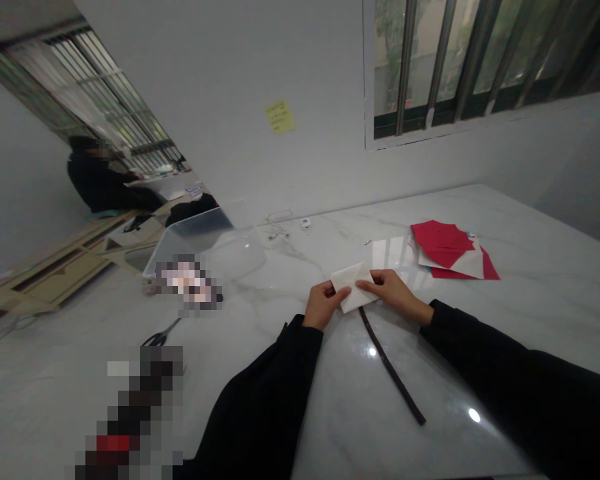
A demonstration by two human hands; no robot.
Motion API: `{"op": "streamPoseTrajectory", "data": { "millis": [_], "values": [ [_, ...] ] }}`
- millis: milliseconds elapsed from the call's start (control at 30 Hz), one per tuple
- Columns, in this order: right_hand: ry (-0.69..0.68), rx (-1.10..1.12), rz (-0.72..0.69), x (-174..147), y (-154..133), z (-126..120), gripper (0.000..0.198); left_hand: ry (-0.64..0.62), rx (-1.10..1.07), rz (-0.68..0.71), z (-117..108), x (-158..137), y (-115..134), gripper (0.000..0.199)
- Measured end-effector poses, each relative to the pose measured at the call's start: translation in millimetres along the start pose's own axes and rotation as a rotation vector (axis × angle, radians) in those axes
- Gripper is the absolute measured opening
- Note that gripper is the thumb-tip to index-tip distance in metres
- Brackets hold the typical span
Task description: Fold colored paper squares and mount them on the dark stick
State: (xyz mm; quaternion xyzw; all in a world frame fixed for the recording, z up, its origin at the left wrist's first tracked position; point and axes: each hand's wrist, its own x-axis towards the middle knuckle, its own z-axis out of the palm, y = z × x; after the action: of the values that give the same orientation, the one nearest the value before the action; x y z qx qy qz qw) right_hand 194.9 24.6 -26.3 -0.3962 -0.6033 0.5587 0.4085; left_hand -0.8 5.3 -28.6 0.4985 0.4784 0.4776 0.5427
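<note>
I watch left hand (pixel 321 307) and right hand (pixel 394 290) pinch folded white paper (pixel 351 277); a slim dark-brown strip (pixel 391 367) lies at five o'clock.

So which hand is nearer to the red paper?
Right. The right hand is to the left of the red paper; the left hand is farther left, both gripping white paper.

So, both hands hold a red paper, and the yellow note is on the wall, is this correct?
The colour is wrong: in the head view, the left hand and right hand hold white paper. The yellow note is indeed on the wall.
</note>
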Motion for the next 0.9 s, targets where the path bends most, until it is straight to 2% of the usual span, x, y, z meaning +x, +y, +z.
{"op": "streamPoseTrajectory", "data": {
  "millis": [667, 900],
  "values": [
    [-0.005, -0.013, -0.022, 0.6, 4.0, -0.1, 0.042, -0.001, -0.002, -0.023, 0.4, -0.3, -2.7, 0.05],
    [0.006, -0.015, -0.026, 0.8, 5.0, 0.6, 0.043, 0.009, 0.079, 0.012, 1.9, -1.4, -2.9, 0.046]
  ]
}}
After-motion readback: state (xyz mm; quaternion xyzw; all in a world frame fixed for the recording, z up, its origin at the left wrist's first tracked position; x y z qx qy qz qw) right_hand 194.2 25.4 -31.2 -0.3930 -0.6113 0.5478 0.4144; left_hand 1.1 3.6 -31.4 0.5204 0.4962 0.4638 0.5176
